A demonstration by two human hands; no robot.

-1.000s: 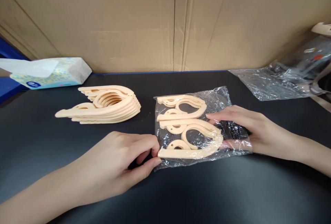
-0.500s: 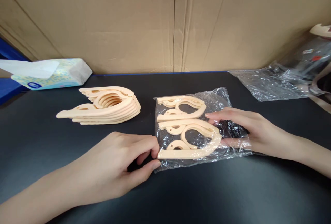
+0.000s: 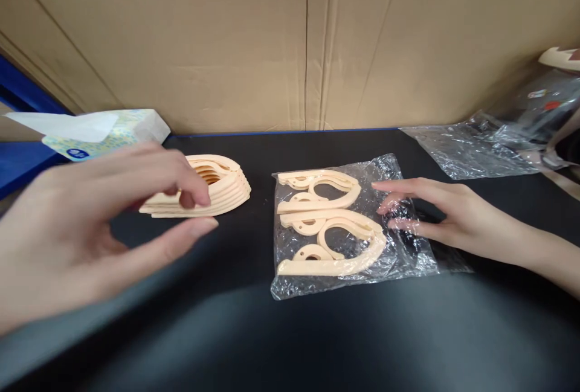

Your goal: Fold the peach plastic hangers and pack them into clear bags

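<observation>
Two cream folding hangers [image 3: 333,265] lie side by side inside a clear plastic bag [image 3: 385,168] on the black table. My right hand [image 3: 453,217] hovers over the bag's right part with fingers apart; whether the fingertips touch the film I cannot tell. To the left, a stack of the same folded hangers [image 3: 226,189] is partly covered from view by my left hand [image 3: 122,211]. That hand is slightly blurred, raised in front of the stack, thumb and fingers apart with nothing between them.
A tissue pack [image 3: 131,129] with a tissue sticking out stands at the back left. Another clear plastic bag [image 3: 475,147] lies at the back right, near more clear wrapping. A cardboard wall [image 3: 226,48] closes off the back of the black table [image 3: 317,343].
My left hand has let go of the bag's left edge and moved left to the hanger stack. My right hand has lifted and drawn slightly right, its fingers spread.
</observation>
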